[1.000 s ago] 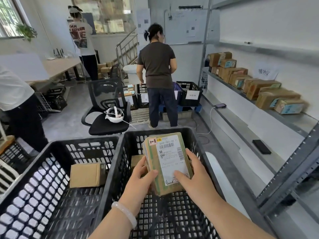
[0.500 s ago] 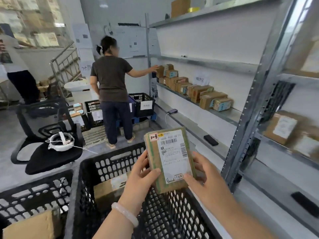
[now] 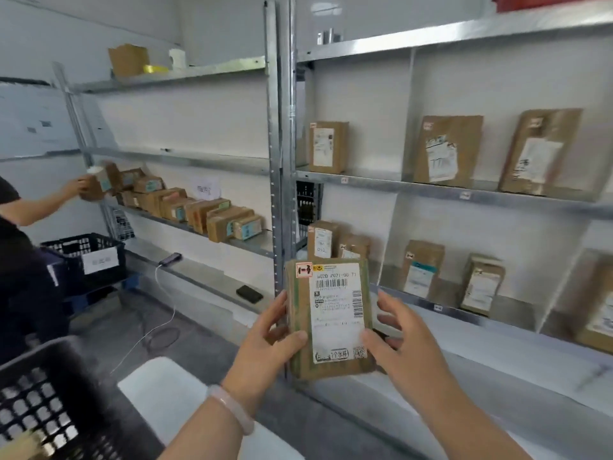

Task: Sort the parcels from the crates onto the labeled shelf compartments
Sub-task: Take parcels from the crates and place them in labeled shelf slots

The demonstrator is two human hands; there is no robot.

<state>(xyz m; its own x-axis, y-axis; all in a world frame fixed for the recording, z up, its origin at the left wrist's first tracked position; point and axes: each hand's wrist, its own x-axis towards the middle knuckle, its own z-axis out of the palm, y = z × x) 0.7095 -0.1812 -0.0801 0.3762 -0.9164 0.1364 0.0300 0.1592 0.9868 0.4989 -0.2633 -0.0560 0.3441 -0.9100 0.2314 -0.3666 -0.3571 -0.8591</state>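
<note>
While gripped upright by both hands, seen label-forward: parcel (image 3: 328,320), in the air in front of the metal shelf (image 3: 431,189), level with its lower compartments (image 3: 374,220). Left hand (image 3: 265,340): thumb on the front, fingers (image 3: 278,307) curled round the left edge. Right hand (image 3: 404,346): thumb at the label's lower corner, fingers behind the right edge. Other parcels (image 3: 419,270) standing in the compartments.

metal shelf (image 3: 431,187) with brown parcels (image 3: 328,147) upright in compartments
</note>
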